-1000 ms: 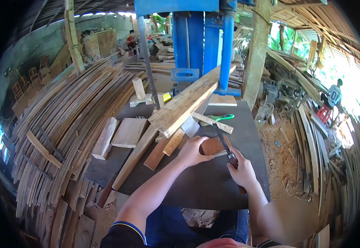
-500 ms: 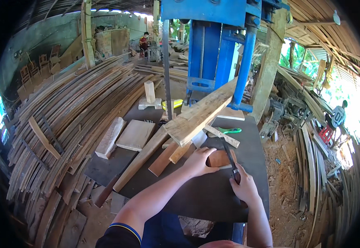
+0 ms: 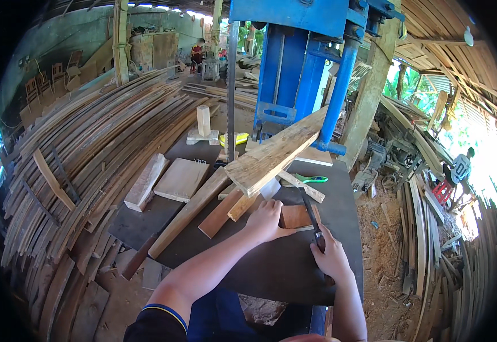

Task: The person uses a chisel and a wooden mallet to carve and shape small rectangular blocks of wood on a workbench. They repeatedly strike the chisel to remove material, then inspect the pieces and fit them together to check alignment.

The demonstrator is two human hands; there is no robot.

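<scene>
My left hand (image 3: 264, 222) grips the left end of a small reddish-brown wood block (image 3: 295, 216) lying on the dark table (image 3: 248, 272). Its thumb runs along the block's near edge. My right hand (image 3: 333, 255) is closed round the dark handle of a long, narrow-bladed tool (image 3: 309, 206); whether it is a saw or a knife, I cannot tell. The blade points away from me and crosses the right end of the block. Just beyond lie a thin wood strip (image 3: 305, 187) and a green-handled tool (image 3: 311, 179).
A blue band saw (image 3: 285, 74) rises at the table's far side, its upright blade (image 3: 231, 91) exposed. A thick beam (image 3: 274, 154) slants across the table. Wood blocks (image 3: 181, 179) lie left; long planks (image 3: 100, 131) are stacked beyond. Another person (image 3: 460, 166) sits far right.
The whole view has shifted slightly. My left hand still holds the block, and the blade in my right hand stays across its right end, with little visible movement.
</scene>
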